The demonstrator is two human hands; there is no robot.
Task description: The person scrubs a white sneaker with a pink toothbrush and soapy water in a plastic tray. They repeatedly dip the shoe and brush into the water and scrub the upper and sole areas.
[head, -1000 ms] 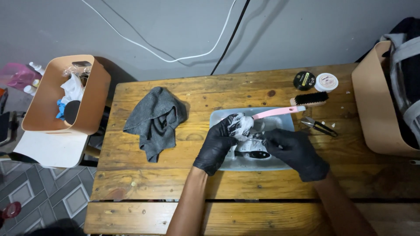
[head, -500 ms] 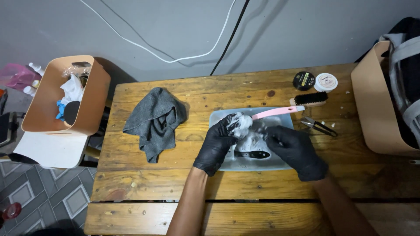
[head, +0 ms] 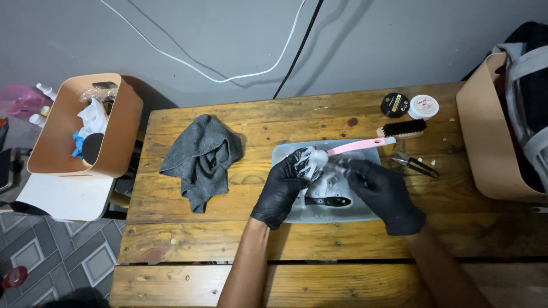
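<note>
- Table [head: 188, 234], wooden slats: you keep the work over its middle.
- Tray [head: 365, 212], pale grey: hold everything above it so drips land inside.
- Left hand [head: 283, 190], black-gloved: fingers curl closed around a crumpled clear piece [head: 312, 161]; grip it steadily.
- Right hand [head: 385, 195], gloved: fingers bent toward that piece; whether they hold anything, you cannot tell.
- Pink-handled brush [head: 359, 146]: rests on the tray's far rim.

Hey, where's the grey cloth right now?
In the head view, the grey cloth lies crumpled on the left part of the wooden table, left of the tray and the left hand.
</note>
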